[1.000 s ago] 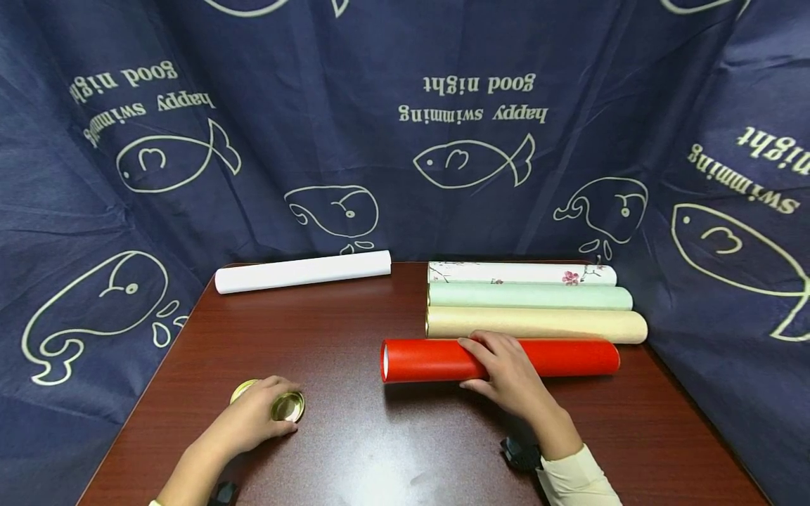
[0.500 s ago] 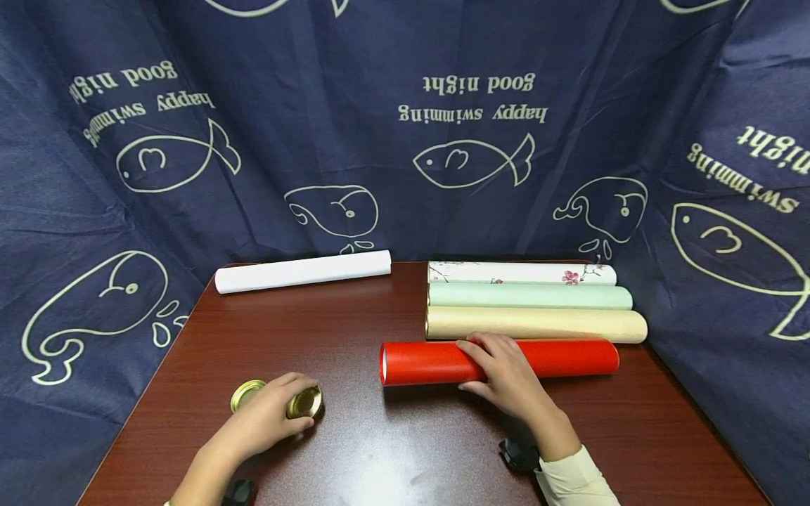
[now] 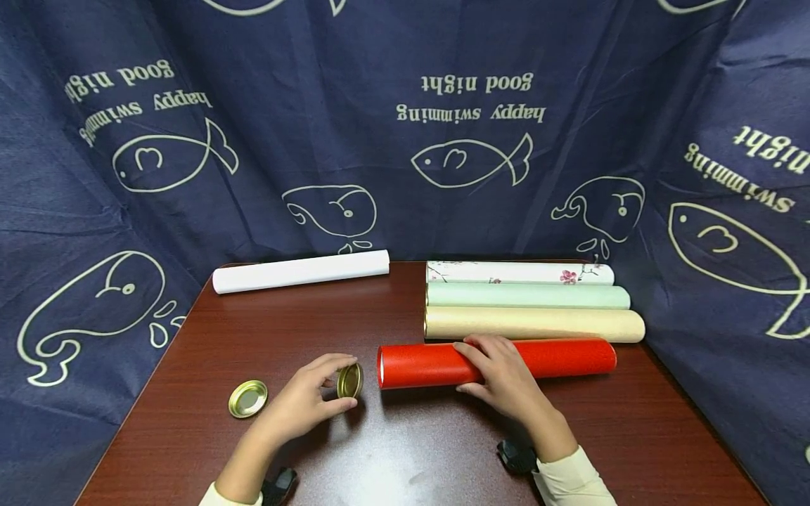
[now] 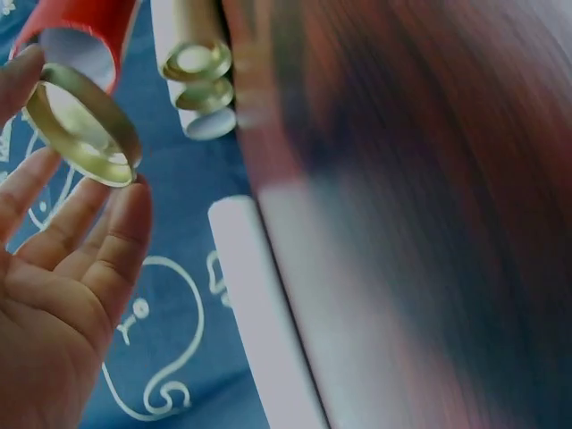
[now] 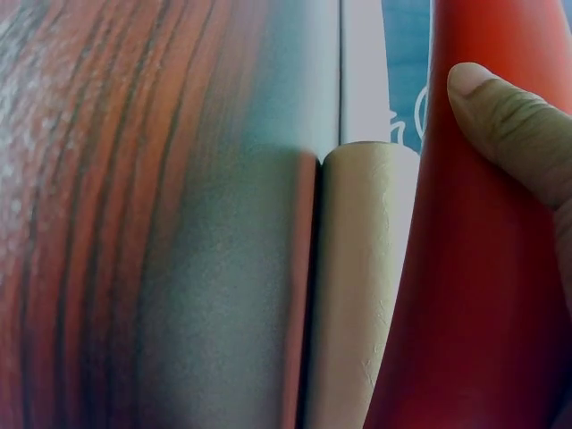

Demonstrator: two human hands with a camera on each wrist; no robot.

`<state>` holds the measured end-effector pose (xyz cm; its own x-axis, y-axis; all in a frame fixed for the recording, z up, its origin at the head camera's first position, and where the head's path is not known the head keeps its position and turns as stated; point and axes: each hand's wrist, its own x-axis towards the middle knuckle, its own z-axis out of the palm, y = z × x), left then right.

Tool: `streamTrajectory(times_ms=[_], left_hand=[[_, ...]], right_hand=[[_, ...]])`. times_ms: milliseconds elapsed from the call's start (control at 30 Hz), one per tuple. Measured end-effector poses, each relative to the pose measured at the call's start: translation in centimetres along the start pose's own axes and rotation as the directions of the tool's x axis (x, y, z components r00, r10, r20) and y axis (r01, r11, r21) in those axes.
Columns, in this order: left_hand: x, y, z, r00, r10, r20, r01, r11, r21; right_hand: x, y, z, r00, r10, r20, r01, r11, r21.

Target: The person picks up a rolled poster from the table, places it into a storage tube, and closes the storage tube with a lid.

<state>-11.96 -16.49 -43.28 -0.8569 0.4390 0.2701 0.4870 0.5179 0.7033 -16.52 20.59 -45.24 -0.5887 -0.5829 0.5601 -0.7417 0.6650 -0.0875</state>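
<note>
We read pale lower-case lettering on dark blue cloth (image 3: 405,218), all of it upside down to us. Middle text (image 3: 471,98): "good night" on upper line, "happy swimming" just below, both whole. Left text (image 3: 139,91): same two phrases, slanted, last letters of "swimming" bent along fold and hard for us to make out. Right text (image 3: 753,169): "night" reaching edge of head view, "swimming" below it, also slanted.

At frame left, the left hand (image 4: 63,281) pinched a round gold metal lid (image 4: 85,125); upper left, a hollow red tube (image 4: 80,13) showed.
</note>
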Motion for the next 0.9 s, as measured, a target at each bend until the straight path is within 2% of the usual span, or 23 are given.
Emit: streamTrajectory(times_ms=[100,267,500,667,900], left_hand=[[0.7,0.7,0.7,1.0,0.014,-0.019,-0.016,0.994,-0.111],[1.6,1.5,1.7,0.999,-0.024,-0.046,0.012,0.969,-0.245],[2.2,1.6,2.6,0.995,-0.022,-0.096,-0.006,0.96,-0.28],[2.3,1.7,2.8,0.995,-0.052,-0.088,0.023,0.953,-0.303],[2.5,1.8,3.1,0.995,-0.054,-0.084,0.015,0.912,-0.41]], right_hand=[[0.0,0.0,0.0,1.0,-0.001,-0.003,0.001,1.0,0.0],[-0.1,-0.1,-0.1,1.0,0.001,-0.002,-0.001,1.0,0.0],[-0.1,-0.3,-0.2,1.0,-0.004,-0.008,0.004,1.0,0.002],[-0.1,-0.5,-0.2,1.0,-0.009,-0.018,0.009,1.0,0.004],[-0.1,-0.7,-0.2,1.0,-0.011,-0.022,0.011,1.0,0.004]])
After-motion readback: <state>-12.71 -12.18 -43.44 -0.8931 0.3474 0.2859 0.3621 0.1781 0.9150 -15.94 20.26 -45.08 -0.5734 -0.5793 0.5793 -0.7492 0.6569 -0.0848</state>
